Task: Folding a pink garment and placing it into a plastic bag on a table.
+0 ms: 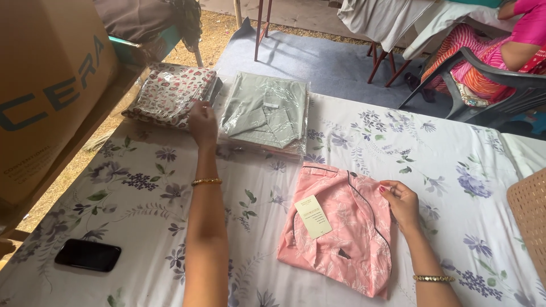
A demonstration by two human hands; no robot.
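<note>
1. Nearest, bottom left: black phone [87, 255] lying flat on the floral sheet [455, 187], well apart from both hands.
2. Right hand [402, 203] – fingers pinched together on the right edge of the folded pink garment [341, 227]; garment lies flat at centre of sheet w/ a cream paper tag [313, 216] on top.
3. Left hand [202, 122] – reached fwd, fingers curled, resting betw. two bagged garments; can't tell if it grips anything.
4. Just left of it: heart-print packet [170, 91]. Just right: grey-green shirt packet [266, 111] in clear plastic.
5. Far left: cardboard box [48, 85]. Far right: a seated person [495, 51] in a dark plastic chair [500, 94].
</note>
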